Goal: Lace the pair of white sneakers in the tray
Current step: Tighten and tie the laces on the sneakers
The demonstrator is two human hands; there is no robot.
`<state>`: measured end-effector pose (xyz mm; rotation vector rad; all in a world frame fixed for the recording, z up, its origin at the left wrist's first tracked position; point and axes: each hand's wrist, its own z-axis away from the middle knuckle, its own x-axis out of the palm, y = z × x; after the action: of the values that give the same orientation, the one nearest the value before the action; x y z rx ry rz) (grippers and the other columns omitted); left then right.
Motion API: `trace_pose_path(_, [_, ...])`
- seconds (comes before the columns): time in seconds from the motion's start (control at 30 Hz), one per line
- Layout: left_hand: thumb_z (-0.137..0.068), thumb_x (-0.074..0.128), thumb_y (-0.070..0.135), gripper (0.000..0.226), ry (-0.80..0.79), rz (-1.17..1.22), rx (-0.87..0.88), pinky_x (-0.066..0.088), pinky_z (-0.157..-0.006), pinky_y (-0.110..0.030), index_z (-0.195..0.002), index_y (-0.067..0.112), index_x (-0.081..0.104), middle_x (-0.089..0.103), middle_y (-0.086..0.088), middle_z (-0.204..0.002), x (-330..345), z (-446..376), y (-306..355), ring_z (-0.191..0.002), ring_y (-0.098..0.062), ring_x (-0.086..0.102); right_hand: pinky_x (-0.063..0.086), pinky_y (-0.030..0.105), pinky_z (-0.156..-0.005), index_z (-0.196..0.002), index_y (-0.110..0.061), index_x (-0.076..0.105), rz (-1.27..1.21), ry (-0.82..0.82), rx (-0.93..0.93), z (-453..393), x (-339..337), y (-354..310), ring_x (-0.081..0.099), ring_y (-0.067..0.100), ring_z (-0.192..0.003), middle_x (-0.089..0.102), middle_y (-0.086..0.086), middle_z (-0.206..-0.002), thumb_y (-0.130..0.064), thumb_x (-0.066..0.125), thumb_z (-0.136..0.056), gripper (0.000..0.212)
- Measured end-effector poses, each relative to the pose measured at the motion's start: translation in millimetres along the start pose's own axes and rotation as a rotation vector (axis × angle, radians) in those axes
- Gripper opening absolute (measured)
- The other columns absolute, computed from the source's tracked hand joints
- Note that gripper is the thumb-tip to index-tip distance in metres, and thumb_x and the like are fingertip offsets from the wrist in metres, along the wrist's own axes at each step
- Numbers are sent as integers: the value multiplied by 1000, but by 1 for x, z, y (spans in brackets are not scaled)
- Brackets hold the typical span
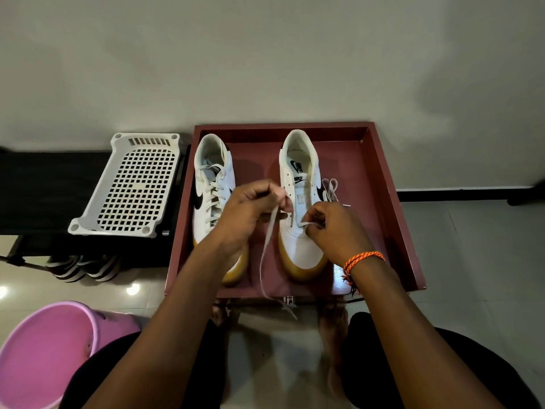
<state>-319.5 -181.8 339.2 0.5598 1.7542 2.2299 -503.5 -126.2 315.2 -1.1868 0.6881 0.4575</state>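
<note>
Two white sneakers with gum soles stand in a dark red tray (pixel 383 184), toes toward me. The left sneaker (pixel 211 184) is laced. The right sneaker (pixel 299 184) has bare upper eyelets, with the lace only at the lowest holes near the toe. My left hand (pixel 250 211) pinches one end of the white lace (pixel 267 246), which hangs down past the tray's front edge. My right hand (pixel 330 228) pinches the other part of the lace at the lower right eyelets. More lace (pixel 330 188) lies coiled right of that shoe.
A white perforated plastic basket (pixel 129 184) sits upside down on a black rack to the left, with striped sandals (pixel 82 267) beneath. A pink bucket (pixel 50 349) stands at the lower left. The wall is just behind the tray. My bare feet (pixel 333 320) rest below it.
</note>
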Motion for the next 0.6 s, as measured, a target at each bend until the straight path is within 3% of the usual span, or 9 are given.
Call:
trace_pose_path(0.07, [-106,55,7,18,-47,225,30,58,-104,-50,-90,1,60,66,-20,-96,-4,3,9,-101,-35,71,59,37,-80,-89,-24,75,-2,-8,19,1,0,-1,70,16,-89,75,-4,-93,-10,71,-88,14])
trace_pose_path(0.13, [-108,51,8,22,-91,448,63,57,-103,-53,-87,4,57,65,-16,-94,-8,5,17,-97,-33,71,59,36,-79,-91,-22,76,-1,-7,23,2,-1,-2,70,17,-89,75,-4,-93,-11,72,-89,13])
trace_pose_path(0.23, [-107,49,11,24,61,545,19,61,-83,-45,-83,7,55,65,-11,-84,-11,5,24,-79,-27,68,58,33,-77,-87,-23,77,25,-5,12,2,-5,-4,69,15,-86,73,-5,-90,-14,74,-88,9])
trace_pose_path(0.3, [-102,51,7,16,309,173,10,59,-74,-42,-89,5,61,65,-12,-84,-15,-1,18,-73,-27,63,58,35,-80,-81,-25,76,45,-20,33,2,-7,-4,69,16,-88,72,-8,-88,-25,76,-86,6])
trace_pose_path(0.37, [-98,55,5,15,435,-230,35,57,-78,-44,-100,11,69,70,-5,-93,-18,-5,4,-79,-22,63,58,45,-88,-75,-27,72,54,-37,54,1,-11,-3,67,21,-94,72,-9,-88,-44,70,-80,18])
trace_pose_path(0.4, [-97,57,8,18,441,-355,62,56,-82,-41,-101,19,71,71,0,-98,-17,-6,-4,-84,-18,65,56,50,-92,-73,-27,70,60,-46,68,0,-14,-3,66,24,-94,72,-9,-88,-52,65,-77,25])
trace_pose_path(0.5, [-93,62,12,23,342,-720,242,42,-90,-11,-105,29,72,66,7,-110,-7,-8,-19,-108,-17,58,40,49,-103,-73,-24,72,151,-86,103,-3,-21,3,68,29,-86,70,-4,-77,-58,58,-93,41])
trace_pose_path(0.53, [-91,60,12,26,300,-835,316,37,-93,-11,-106,28,73,64,7,-113,-4,-9,-23,-112,-18,55,32,49,-103,-75,-23,73,198,-74,116,-3,-23,4,69,28,-84,69,-4,-73,-54,56,-99,43])
trace_pose_path(0.6, [-87,52,12,35,215,-967,417,38,-101,-28,-109,30,73,65,10,-118,4,-11,-31,-115,-20,54,26,52,-104,-80,-23,73,263,-42,140,-2,-25,3,70,26,-87,69,-6,-74,-45,54,-102,37])
